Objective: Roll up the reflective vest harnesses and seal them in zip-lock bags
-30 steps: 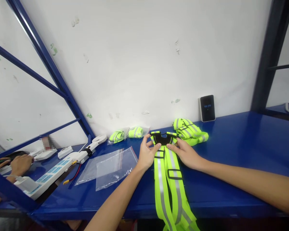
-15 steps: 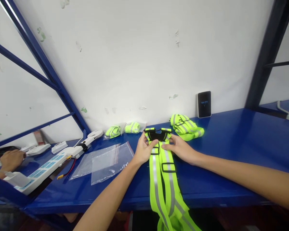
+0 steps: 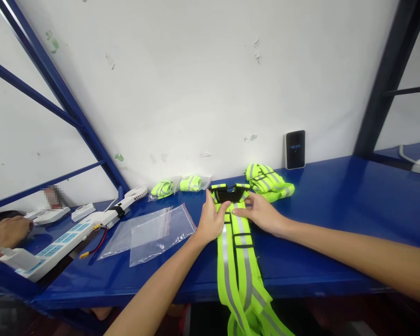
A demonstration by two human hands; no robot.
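Observation:
A neon-yellow reflective vest (image 3: 244,266) made of straps with grey stripes hangs from both my hands over the table's front edge. Its black buckle end (image 3: 227,193) is at the top, between my fingers. My left hand (image 3: 213,218) is closed on the left strap, thumb laid on top below the black part. My right hand (image 3: 261,212) grips the right strap, thumb in front and fingers partly hidden behind. Black slider buckles (image 3: 243,240) sit on the straps below my hands.
Behind my right hand lies another bundled reflective strap vest (image 3: 268,182). Two bagged yellow bundles (image 3: 163,188) rest by the wall. Clear zip bags (image 3: 161,238) lie left, beside a power strip (image 3: 65,238) and small fan (image 3: 136,192). A black-screened device (image 3: 295,149) leans on the wall; another person's hand (image 3: 12,231) is far left.
The view has shifted slightly. My hands keep nearly the same hold on the vest, and its right strap's slider buckle has tilted a little.

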